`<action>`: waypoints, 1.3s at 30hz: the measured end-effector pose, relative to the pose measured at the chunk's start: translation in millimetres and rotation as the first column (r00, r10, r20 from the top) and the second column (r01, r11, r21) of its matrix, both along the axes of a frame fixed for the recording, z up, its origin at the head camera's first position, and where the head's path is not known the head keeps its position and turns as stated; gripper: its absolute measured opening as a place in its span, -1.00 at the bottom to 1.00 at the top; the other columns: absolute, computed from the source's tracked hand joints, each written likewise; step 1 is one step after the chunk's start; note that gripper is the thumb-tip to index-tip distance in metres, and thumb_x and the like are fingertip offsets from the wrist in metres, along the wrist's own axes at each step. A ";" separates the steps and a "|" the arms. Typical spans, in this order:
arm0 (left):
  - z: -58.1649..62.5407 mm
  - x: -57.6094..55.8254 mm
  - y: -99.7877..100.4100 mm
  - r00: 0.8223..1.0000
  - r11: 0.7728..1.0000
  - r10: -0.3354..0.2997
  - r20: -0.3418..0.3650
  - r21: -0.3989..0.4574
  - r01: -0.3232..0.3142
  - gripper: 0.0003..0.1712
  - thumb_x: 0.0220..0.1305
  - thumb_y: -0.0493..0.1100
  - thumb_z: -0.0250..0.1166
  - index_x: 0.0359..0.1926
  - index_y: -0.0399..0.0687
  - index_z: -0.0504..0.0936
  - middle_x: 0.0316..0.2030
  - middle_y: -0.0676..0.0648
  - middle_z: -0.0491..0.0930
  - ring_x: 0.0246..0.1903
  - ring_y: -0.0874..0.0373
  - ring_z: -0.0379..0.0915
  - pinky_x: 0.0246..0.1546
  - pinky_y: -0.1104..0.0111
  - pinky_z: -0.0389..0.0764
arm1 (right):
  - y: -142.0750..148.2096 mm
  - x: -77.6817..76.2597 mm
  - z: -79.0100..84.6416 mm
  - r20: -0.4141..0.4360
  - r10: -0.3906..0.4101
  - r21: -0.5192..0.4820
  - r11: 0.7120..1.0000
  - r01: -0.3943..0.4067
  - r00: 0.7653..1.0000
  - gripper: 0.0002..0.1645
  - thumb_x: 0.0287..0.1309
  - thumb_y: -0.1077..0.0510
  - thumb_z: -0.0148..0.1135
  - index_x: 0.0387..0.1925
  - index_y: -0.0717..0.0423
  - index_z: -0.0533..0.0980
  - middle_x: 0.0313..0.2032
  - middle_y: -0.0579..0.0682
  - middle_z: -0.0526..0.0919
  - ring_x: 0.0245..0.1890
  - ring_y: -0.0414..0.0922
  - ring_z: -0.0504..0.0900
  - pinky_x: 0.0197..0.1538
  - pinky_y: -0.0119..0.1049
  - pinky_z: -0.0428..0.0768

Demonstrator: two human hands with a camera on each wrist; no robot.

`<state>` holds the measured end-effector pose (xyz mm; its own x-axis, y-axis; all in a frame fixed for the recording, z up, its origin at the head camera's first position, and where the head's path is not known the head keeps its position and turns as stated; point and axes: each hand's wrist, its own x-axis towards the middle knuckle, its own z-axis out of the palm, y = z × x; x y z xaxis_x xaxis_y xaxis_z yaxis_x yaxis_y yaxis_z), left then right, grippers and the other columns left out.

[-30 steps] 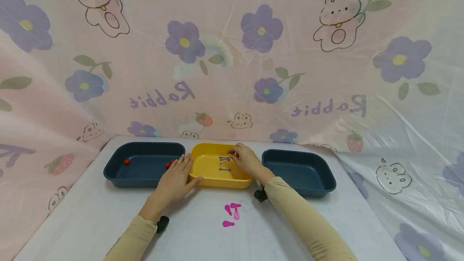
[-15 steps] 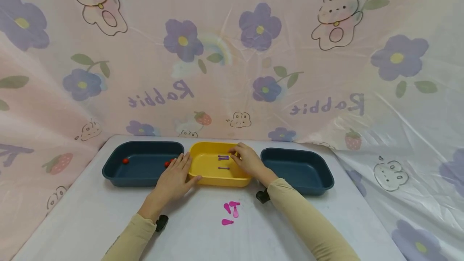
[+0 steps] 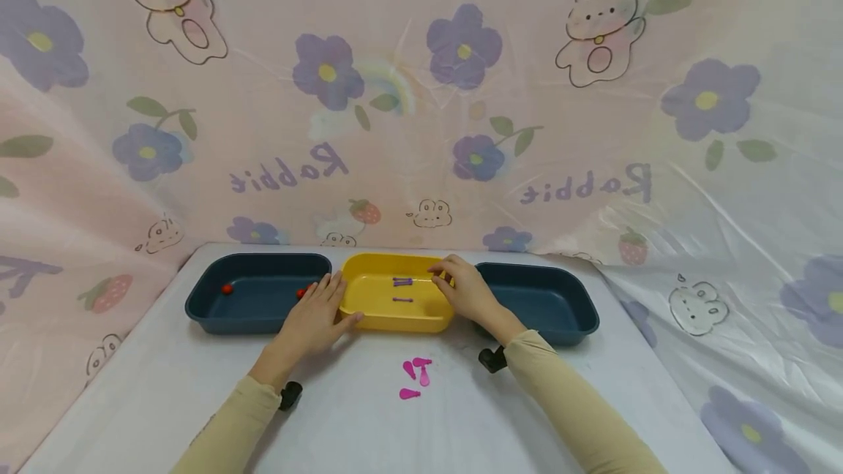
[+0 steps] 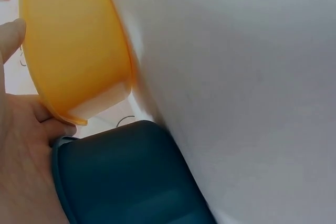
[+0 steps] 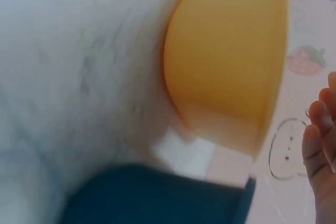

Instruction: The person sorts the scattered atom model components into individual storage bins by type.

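My left hand (image 3: 315, 317) lies with straight fingers across the neighbouring ends of the left blue tray (image 3: 240, 325) and the yellow tray (image 3: 395, 323). In the left wrist view its thumb (image 4: 11, 38) is at the yellow rim. Above the yellow tray's right end is my right hand (image 3: 469, 292), its fingers loosely bent, with a gap showing between thumb and forefinger. Nothing shows in its grasp. Inside the yellow tray a few thin purple sticks with knobbed ends (image 3: 402, 281) lie close together, and a single purple stick (image 3: 403, 300) lies nearer the front wall.
A red ball (image 3: 227, 289) sits in the left blue tray, with more red ones (image 3: 303, 292) beside my left fingers. The right blue tray (image 3: 566, 331) stands beyond my right wrist. Several pink drop-shaped pieces (image 3: 409, 393) lie on the white table in front. A patterned curtain (image 3: 395, 167) hangs behind.
A slanted purple stick at my right fingertips now lies in line with the others. My right hand has drawn back to the right. My left hand stays put; the head view has shifted slightly.
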<state>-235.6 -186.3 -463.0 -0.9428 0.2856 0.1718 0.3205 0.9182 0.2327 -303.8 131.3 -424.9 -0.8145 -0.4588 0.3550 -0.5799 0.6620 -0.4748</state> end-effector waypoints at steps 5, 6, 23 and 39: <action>3.8 -0.9 -0.2 1.000 1.000 0.006 -0.024 -0.008 -0.006 0.00 0.48 0.32 0.18 0.57 -0.35 0.18 0.60 -0.31 0.05 0.59 -0.28 -0.07 0.57 -0.15 -0.01 | 21.6 5.1 3.9 -0.094 0.003 -0.056 0.998 -0.009 0.996 -0.78 0.41 0.23 0.31 0.03 0.14 0.69 -0.13 -0.03 0.64 -0.32 -0.14 0.52 -0.34 -0.36 0.55; 5.2 -0.3 0.6 1.000 1.000 0.006 -0.026 -0.008 -0.007 -0.01 0.48 0.31 0.18 0.57 -0.34 0.19 0.60 -0.31 0.06 0.59 -0.27 -0.07 0.57 -0.15 0.00 | 26.8 6.8 4.3 -0.111 -0.001 -0.066 0.998 -0.006 0.994 -0.78 0.41 0.24 0.32 0.03 0.15 0.69 -0.13 -0.01 0.64 -0.33 -0.14 0.52 -0.34 -0.36 0.56; 6.9 28.9 21.8 0.925 0.971 -0.091 -0.368 0.174 0.165 -0.42 0.25 -0.14 0.53 0.26 -0.18 0.63 0.16 -0.19 0.66 0.11 -0.17 0.61 0.15 -0.11 0.63 | 144.5 54.8 -14.9 -0.227 -0.239 -0.094 0.970 0.223 0.944 -0.55 0.42 0.19 0.29 0.26 0.25 0.56 0.25 0.23 0.57 0.25 0.26 0.51 0.22 0.31 0.50; -4.0 51.6 59.9 0.918 0.880 -0.388 0.088 0.332 0.340 -0.69 0.38 -0.06 0.43 0.09 0.02 0.66 -0.10 0.13 0.63 -0.16 0.25 0.52 -0.14 0.42 0.65 | 245.1 65.6 -39.8 -0.063 -0.283 0.220 0.931 0.290 0.957 -0.04 0.58 -0.18 0.02 0.60 0.41 -0.03 0.60 0.37 -0.03 0.62 0.29 -0.15 0.58 0.31 -0.15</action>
<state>-184.0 -126.4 -466.9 -0.8034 0.5696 0.1735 0.5585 0.6198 0.5512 -238.2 376.4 -464.6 -0.9137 -0.2781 0.2963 -0.3614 0.8895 -0.2797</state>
